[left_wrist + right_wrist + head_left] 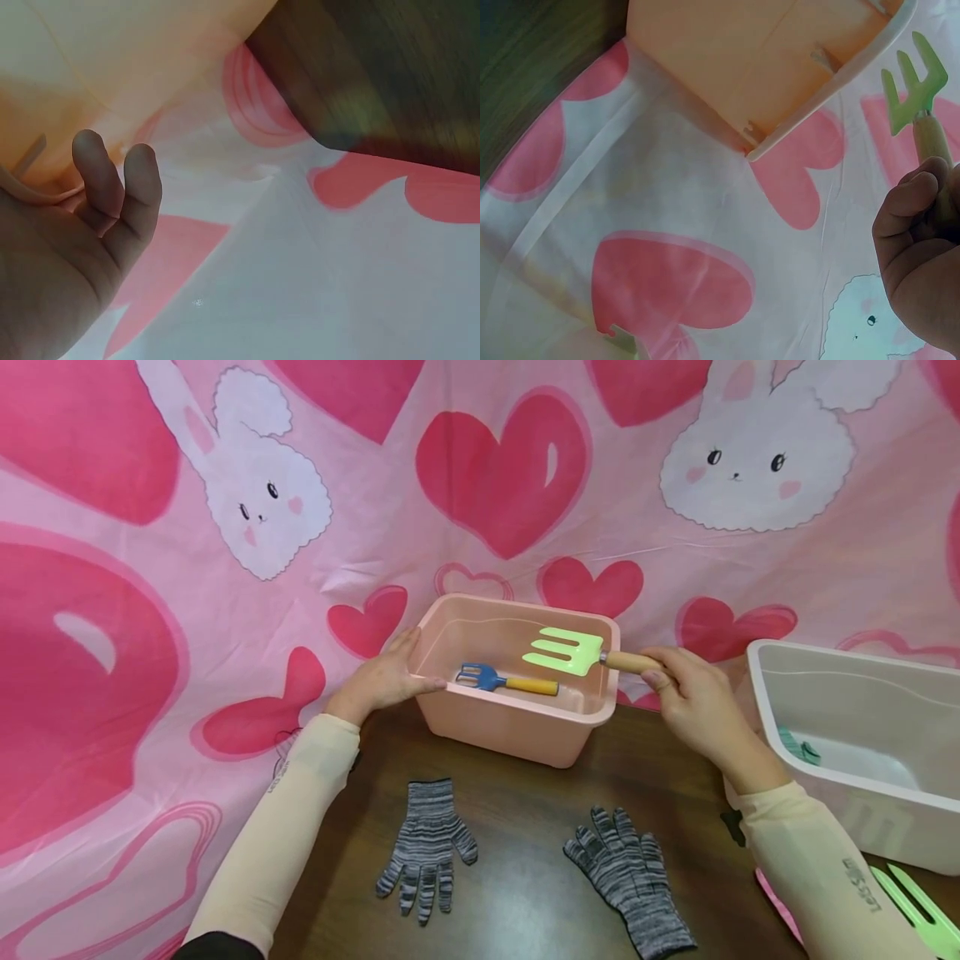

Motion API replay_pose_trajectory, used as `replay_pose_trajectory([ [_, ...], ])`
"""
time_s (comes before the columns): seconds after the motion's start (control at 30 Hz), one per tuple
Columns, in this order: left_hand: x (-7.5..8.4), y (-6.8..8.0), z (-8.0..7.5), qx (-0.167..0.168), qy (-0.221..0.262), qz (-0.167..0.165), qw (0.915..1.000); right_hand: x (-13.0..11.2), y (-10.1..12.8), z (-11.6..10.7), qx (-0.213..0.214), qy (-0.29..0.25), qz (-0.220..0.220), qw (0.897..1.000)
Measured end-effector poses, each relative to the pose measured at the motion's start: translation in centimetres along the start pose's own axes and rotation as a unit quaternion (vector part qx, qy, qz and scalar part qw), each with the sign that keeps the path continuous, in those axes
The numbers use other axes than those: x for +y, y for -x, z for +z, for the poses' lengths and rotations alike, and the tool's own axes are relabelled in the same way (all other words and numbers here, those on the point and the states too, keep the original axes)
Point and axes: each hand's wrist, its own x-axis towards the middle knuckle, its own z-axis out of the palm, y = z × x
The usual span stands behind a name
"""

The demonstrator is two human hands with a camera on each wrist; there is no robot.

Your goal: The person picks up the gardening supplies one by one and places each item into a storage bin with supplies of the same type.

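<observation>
A pink plastic bin (502,731) stands on the table against the backdrop. My left hand (381,678) holds its left front corner, thumb along the front rim; in the left wrist view, curled fingers (142,180) show beside the rim. My right hand (701,706) grips the wooden handle of a light green garden hand fork (573,653). The fork's tines point left above the right part of the bin, and the right wrist view shows the fork (919,82) too. Inside the bin lies a blue hand fork (486,677) with a yellow handle.
Two grey striped knit gloves, a left one (427,852) and a right one (630,877), lie flat in front. A whitish bin (862,810) at right holds a small green item (798,747). Another green fork-like tool (930,918) and something pink (780,906) lie near my right forearm.
</observation>
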Motion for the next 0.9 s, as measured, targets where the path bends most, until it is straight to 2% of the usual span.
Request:
replay_pose_trajectory([
  [0.37,0.2,0.2,0.1,0.006,0.007,-0.004,1.0,-0.5,-0.9,0.0,-0.014,-0.001,0.023,1.0],
  [0.7,0.6,0.2,0.2,0.008,-0.002,-0.01,0.9999,-0.2,-1.1,-0.5,0.015,0.009,0.007,1.0],
  [0.9,0.7,0.2,0.2,0.009,-0.005,-0.009,0.9999,-0.2,-1.5,-0.7,0.014,0.007,0.012,1.0],
])
